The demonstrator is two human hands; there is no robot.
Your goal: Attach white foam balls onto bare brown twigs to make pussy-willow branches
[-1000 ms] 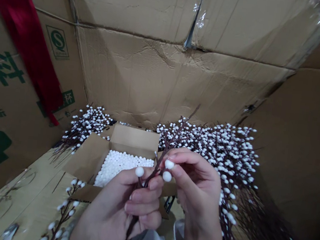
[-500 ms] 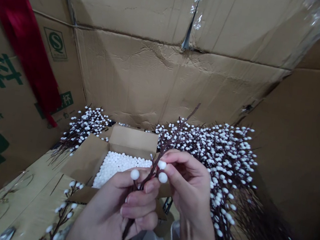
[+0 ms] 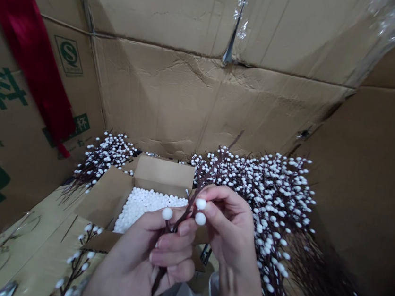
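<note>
My left hand (image 3: pixel 157 252) is closed around a brown artificial branch (image 3: pixel 191 204), which leans up and to the right. Between the thumb and forefinger of my right hand (image 3: pixel 232 233) is a white berry bead (image 3: pixel 200 204), held against the branch on a short twig. Just below it sits a second white berry (image 3: pixel 200 218), and another white berry (image 3: pixel 167 214) stands out on the branch's left side by my left thumb. Behind my hands, an open cardboard box (image 3: pixel 164 172) holds many loose white beads (image 3: pixel 148 204).
A large heap of white-berried branches (image 3: pixel 260 188) lies at the right, with bare brown stems (image 3: pixel 332 277) beyond. A smaller bunch (image 3: pixel 105 156) lies left of the box, and one berried branch (image 3: pixel 75 267) lies nearer. Cardboard walls (image 3: pixel 161 91) surround the table; a red ribbon (image 3: pixel 34 48) hangs left.
Almost nothing differs. The branch's upper tip has dipped slightly to the left, and my right hand has shifted a touch left with the berry still pinched.
</note>
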